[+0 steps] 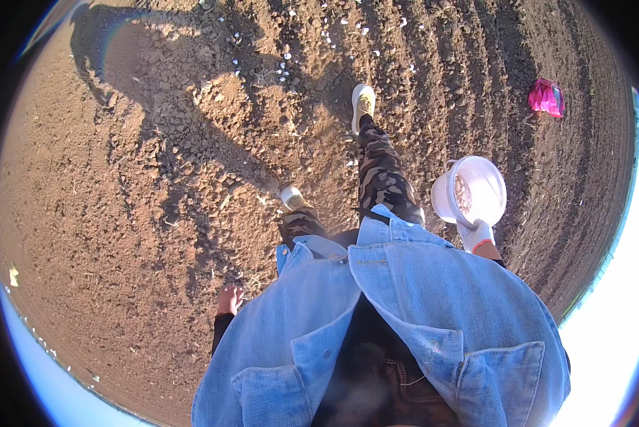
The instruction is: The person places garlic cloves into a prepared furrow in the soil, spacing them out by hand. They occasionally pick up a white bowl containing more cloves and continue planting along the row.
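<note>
My right hand (477, 236), in a white knit glove with an orange-red cuff edge, grips the rim of a white plastic bucket (490, 187). The bucket is tilted, and pale pieces (462, 195) that look like garlic cloves lie inside it. At my left side hangs my bare left hand (230, 299), its fingers loosely bent and nothing visible in them. My sleeve and denim jacket (405, 272) are close beside it. Several small white pieces (287, 56) lie scattered on the tilled soil (309, 133) ahead of my feet.
A bright pink plastic bag (547, 98) lies on the furrowed soil at the right. My right shoe (363, 104) is forward and my left shoe (292, 197) is back, both on loose clods. My shadow (223, 136) falls over the ground ahead and left.
</note>
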